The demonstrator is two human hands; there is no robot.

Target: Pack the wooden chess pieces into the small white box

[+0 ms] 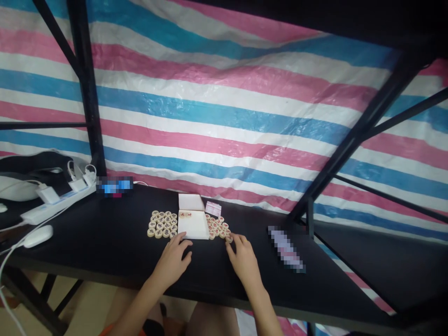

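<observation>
An open white box [193, 227] lies on the black table, its lid [191, 202] folded back to the far side. Two xiangqi pieces [185, 214] with red marks rest in the box's far left corner. Left of it, dark-marked xiangqi pieces [163, 224] stand in neat rows. Red-marked xiangqi pieces [217, 227] sit in a looser cluster to the right. My left hand [176, 254] is at the box's near left corner, fingers apart, holding nothing visible. My right hand [242, 254] has its fingertips on a red-marked piece [229, 238] at the cluster's near edge.
A small printed card [213, 208] lies behind the red pieces. A power strip [59, 204] with chargers, a white mouse [38, 236] and cables occupy the left side. One blurred-out object [286, 249] lies at the right. Black frame posts [86, 93] and a striped sheet [217, 116] stand behind.
</observation>
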